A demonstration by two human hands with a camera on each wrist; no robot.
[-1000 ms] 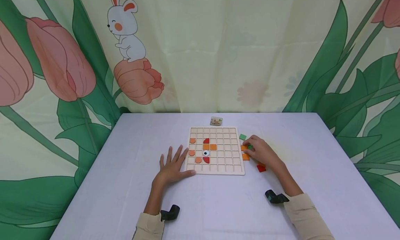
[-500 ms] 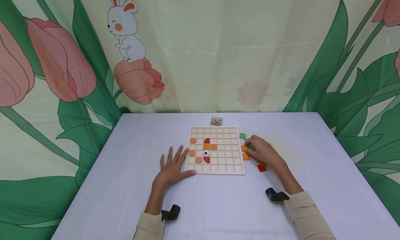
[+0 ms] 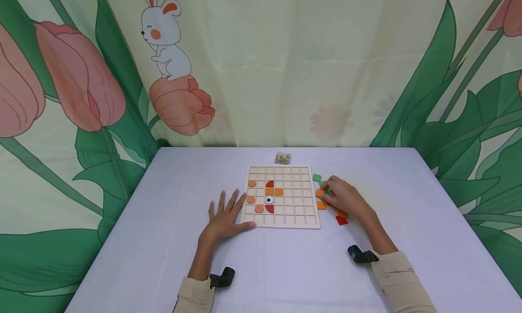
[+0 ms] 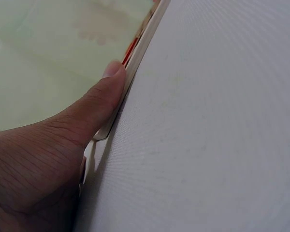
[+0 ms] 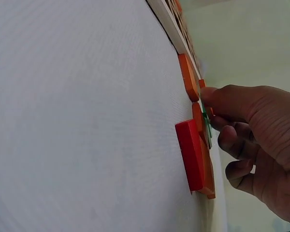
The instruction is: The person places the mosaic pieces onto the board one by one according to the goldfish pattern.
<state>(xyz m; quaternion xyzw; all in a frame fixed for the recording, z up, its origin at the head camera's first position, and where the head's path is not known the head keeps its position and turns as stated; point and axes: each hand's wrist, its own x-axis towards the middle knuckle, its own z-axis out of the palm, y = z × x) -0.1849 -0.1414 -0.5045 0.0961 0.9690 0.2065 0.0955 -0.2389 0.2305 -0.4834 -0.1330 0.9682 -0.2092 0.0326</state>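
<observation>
My left hand (image 3: 222, 223) lies with fingers spread at the near left corner of a wooden grid board (image 3: 297, 220). In the left wrist view its thumb (image 4: 99, 99) presses along the board's edge. Right of the board, my right hand (image 3: 344, 199) pinches an orange tile (image 3: 320, 193) between thumb and fingertips, close over the pile. A green tile (image 3: 328, 192) shows beside those fingertips. Another orange tile (image 3: 321, 205) lies just nearer, by the board's edge. In the right wrist view a red tile (image 5: 189, 154) leans on orange ones below the curled fingers.
On the board sit orange discs (image 3: 258, 209), red quarter-round pieces (image 3: 269, 209), orange squares (image 3: 278, 191) and an eye piece (image 3: 269, 199). Beyond it lies a small patterned card (image 3: 282, 158). A green tile (image 3: 316, 177) is off its far right side. A printed curtain hangs behind the table.
My right hand has shifted very slightly right, and the orange tile at its fingertips has shifted with it. My left hand stays at the board's corner; pieces on the board are unchanged.
</observation>
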